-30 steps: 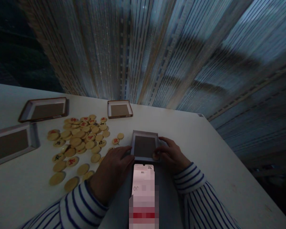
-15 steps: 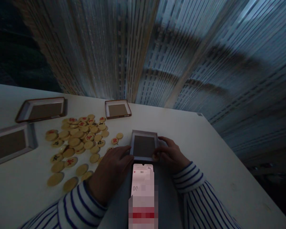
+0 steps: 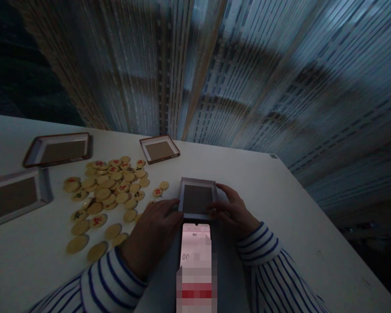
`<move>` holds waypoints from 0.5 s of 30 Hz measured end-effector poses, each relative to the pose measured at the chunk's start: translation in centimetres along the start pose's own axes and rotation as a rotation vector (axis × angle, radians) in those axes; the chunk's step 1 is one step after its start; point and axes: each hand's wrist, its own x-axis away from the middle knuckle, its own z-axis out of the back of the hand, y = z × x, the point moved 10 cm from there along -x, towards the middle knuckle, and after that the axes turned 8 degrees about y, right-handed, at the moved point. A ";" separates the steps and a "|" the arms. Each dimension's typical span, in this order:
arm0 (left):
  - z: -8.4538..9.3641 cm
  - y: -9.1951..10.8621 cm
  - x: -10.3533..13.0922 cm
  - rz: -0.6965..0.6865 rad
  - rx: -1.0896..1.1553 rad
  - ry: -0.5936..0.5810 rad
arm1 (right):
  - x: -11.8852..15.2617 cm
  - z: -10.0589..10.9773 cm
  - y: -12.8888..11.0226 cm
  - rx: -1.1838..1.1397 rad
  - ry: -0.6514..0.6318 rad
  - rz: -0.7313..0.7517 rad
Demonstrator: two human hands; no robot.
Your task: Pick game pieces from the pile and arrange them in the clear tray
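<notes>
A small, shallow, pale-walled box (image 3: pixel 198 201) with a dark, flat bottom lies open side up on the white table in front of me. My left hand (image 3: pixel 158 226) holds its left side, fingers and thumb against the edge near the lower corner. On the opposite side, my right hand (image 3: pixel 233 213) grips the right wall, one finger stretched along it and the others curled at the near corner. Just below the box lies a phone (image 3: pixel 196 252) with its screen lit. Left of my left hand is a loose pile of round xiangqi pieces (image 3: pixel 107 191), some showing red or black characters.
Behind the pile stand a brown-rimmed tray (image 3: pixel 63 150) and a smaller brown-rimmed tray (image 3: pixel 159 149). Another shallow tray (image 3: pixel 18 198) is cut off at the left edge. A string curtain (image 3: pixel 195 74) hangs along the table's far edge.
Both hands keep their hold on the small box, which stays in place. The smaller tray at the back sits at a slightly turned angle. The curtain strings have shifted.
</notes>
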 end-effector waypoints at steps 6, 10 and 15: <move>0.1 0.1 -0.1 -0.004 0.005 -0.006 | 0.2 -0.4 -0.1 0.045 -0.059 -0.007; 0.0 0.1 0.0 -0.002 0.018 -0.006 | 0.2 -0.5 0.0 0.035 -0.044 -0.010; 0.2 -0.1 0.1 -0.005 0.016 0.035 | 0.2 -0.3 0.6 0.040 0.018 -0.001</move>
